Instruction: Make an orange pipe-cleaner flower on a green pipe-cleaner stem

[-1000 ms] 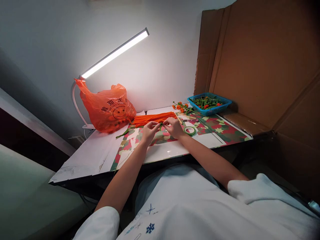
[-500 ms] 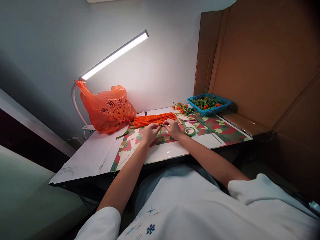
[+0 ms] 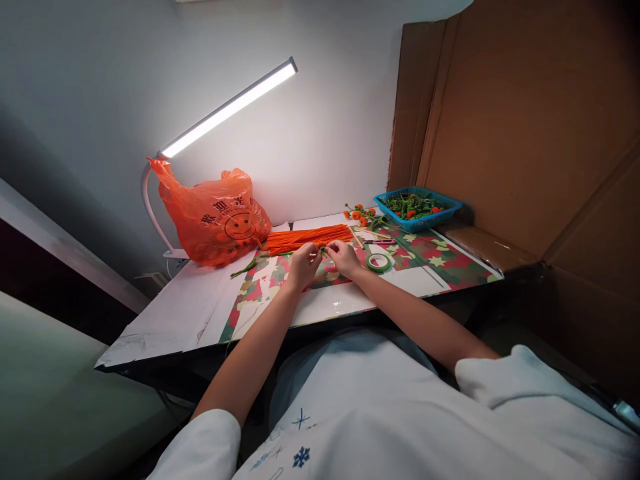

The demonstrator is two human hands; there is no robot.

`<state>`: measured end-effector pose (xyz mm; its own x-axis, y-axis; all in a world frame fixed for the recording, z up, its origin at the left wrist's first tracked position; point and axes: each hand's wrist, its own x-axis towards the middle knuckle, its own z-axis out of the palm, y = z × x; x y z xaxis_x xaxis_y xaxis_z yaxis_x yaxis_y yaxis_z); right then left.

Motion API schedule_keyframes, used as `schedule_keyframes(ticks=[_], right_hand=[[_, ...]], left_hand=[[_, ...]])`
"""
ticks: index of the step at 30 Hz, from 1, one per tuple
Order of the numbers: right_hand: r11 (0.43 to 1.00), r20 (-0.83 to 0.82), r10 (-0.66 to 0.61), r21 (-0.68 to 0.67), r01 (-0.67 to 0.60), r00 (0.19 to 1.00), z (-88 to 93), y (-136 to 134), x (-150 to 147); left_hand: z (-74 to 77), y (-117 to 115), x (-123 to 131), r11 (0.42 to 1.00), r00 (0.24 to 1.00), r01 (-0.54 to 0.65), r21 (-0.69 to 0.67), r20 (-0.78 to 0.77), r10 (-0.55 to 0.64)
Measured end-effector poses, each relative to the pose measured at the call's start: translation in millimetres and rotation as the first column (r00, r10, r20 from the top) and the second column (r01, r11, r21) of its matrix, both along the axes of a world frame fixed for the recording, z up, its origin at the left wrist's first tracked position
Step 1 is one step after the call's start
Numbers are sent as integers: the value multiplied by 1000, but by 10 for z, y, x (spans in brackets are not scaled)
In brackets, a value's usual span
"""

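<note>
My left hand [image 3: 303, 263] and my right hand [image 3: 342, 257] meet over the patterned mat [image 3: 440, 257], fingertips pinched together on a small green piece [image 3: 323, 251] held between them. A bundle of orange pipe cleaners [image 3: 307, 237] lies just behind the hands. A roll of green tape [image 3: 379, 263] sits right beside my right hand. A loose green stem [image 3: 245, 268] lies to the left of my left hand.
An orange plastic bag [image 3: 216, 217] stands at the back left under a lit desk lamp [image 3: 230, 107]. A blue basket [image 3: 419, 207] of green and orange pieces sits at the back right, small orange flowers [image 3: 361, 213] beside it. A cardboard wall [image 3: 520, 120] closes the right side.
Both hands have drawn slightly closer together and a little further from me, still pinching the small green piece. Nothing else on the table has moved.
</note>
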<state>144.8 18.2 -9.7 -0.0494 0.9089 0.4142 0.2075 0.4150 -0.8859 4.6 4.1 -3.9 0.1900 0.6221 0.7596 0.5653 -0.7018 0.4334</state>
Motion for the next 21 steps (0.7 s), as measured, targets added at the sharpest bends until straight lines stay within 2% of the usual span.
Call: schedule_keyframes(ticks=[5, 8, 9, 11, 13, 14, 17, 21], right_hand=[[973, -183, 31, -221, -72, 983, -65, 35, -72], [962, -208, 57, -250, -109, 976, -45, 28, -65], [975, -166, 46, -206, -80, 985, -25, 18, -50], [1000, -14, -16, -11, 16, 1000, 28, -12, -5], [971, 163, -97, 234, 58, 982, 80, -46, 49], [950, 254, -127, 308, 45, 959, 100, -62, 75], [935, 493, -163, 353, -25, 854, 129, -86, 129], [958, 631, -140, 281, -57, 763, 122, -73, 147]], left_hand=[[-16, 18, 10, 999, 995, 12, 36, -95, -9], [-16, 8, 18, 1000, 997, -14, 15, -75, 15], [-13, 1, 21, 999, 998, -32, -1, -52, 32], [-6, -11, 25, 997, 998, -65, -48, -14, 65], [-1, -19, 24, 992, 997, -77, -101, -18, 75], [1, -20, 22, 990, 997, -75, -123, -37, 71], [-2, -19, 8, 986, 992, -66, -155, -121, 48], [-5, -27, -8, 987, 980, -60, -151, -197, 29]])
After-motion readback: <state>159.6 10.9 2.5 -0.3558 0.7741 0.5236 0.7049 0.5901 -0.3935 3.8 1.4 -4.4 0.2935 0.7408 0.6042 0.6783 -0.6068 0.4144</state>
